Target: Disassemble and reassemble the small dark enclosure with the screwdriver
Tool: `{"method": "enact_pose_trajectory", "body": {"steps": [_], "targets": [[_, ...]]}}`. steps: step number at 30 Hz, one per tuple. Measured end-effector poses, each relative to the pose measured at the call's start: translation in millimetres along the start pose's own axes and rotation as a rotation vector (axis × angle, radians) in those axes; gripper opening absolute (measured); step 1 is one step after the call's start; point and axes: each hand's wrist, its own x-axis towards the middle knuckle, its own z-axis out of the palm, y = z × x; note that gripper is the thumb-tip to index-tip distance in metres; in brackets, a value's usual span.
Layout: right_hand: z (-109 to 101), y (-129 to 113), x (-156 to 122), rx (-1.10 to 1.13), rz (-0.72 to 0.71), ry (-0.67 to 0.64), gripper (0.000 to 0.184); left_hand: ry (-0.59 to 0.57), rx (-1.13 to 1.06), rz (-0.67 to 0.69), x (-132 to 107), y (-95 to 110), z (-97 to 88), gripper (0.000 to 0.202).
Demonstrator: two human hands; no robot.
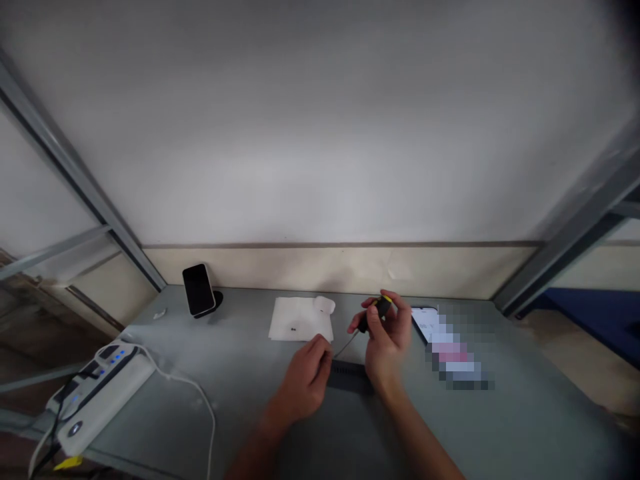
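My right hand is closed around a small screwdriver with a black and yellow handle; its thin shaft slants down to the left. The tip meets a flat dark device lying on the grey table. My left hand rests on the left end of that device, fingers curled down on it. Just behind the hands lies a white cloth with a tiny dark part on it and a small white object at its far right corner.
A phone stands on a black stand at the back left. A white power strip with blue lights and a white cable lies at the front left. A second phone lies flat to the right. The wall and metal frame bars close in the table.
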Motion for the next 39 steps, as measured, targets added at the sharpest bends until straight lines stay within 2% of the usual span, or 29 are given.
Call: {"method": "enact_pose_trajectory", "body": {"steps": [4, 10, 13, 16, 21, 25, 30, 34, 37, 39], "targets": [[0.9, -0.1, -1.4, -0.021, -0.011, -0.02, 0.027, -0.016, -0.019, -0.019, 0.1, -1.3, -1.5, 0.023], [1.4, -1.6, -0.9, -0.02, -0.008, -0.021, 0.026, 0.006, -0.045, 0.031, -1.3, -4.6, -2.3, 0.011], [1.0, -1.6, -0.2, -0.019, 0.013, -0.012, 0.027, 0.007, -0.008, -0.002, -0.5, -3.5, -4.1, 0.016], [0.7, -0.6, -0.1, -0.013, 0.013, -0.012, 0.027, -0.043, 0.139, -0.001, 5.4, 4.2, -12.0, 0.019], [1.0, 0.8, -1.0, 0.021, 0.007, -0.017, 0.029, -0.15, 0.476, 0.054, 24.1, 28.9, -27.3, 0.017], [1.5, 0.9, -0.8, 0.029, 0.005, -0.015, 0.029, -0.24, 0.71, 0.087, 32.1, 42.6, -25.2, 0.014], [1.0, 2.0, 0.6, 0.027, -0.001, -0.01, 0.03, -0.327, 0.913, 0.132, 27.1, 46.1, -20.4, 0.014], [0.3, 3.1, 0.4, 0.023, 0.013, -0.012, 0.032, -0.371, 0.95, 0.089, 22.4, 53.7, -28.4, 0.012], [0.5, 3.5, -0.2, 0.029, 0.013, -0.011, 0.031, -0.39, 0.906, 0.065, 23.4, 61.0, -34.3, 0.012], [0.7, 3.7, -0.4, 0.028, 0.01, -0.007, 0.031, -0.396, 0.83, 0.05, 25.4, 58.4, -38.9, 0.011]]}}
